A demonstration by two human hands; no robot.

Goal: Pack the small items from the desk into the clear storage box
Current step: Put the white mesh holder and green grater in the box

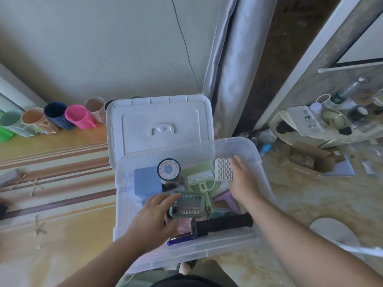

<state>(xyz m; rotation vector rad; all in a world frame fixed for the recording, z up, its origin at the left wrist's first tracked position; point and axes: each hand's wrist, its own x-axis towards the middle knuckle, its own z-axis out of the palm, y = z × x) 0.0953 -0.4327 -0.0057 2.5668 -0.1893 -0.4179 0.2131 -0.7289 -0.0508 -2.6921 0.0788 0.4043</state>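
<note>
While both hands reach into the box (251, 151), the left hand (154, 217) pinches the green basket (188, 205). At two o'clock, the right hand (242, 179), fingers spread, touches the white grid (223, 169).

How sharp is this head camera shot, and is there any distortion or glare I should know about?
Head view: wide-angle bending curves the wall and doorframe lines; soft daylight, no hard shadows; the clear storage box wall shows pale haze, blurring what lies behind; the right hand at the white lattice piece looks slightly smeared; the coffee jar lid print is readable.
</note>
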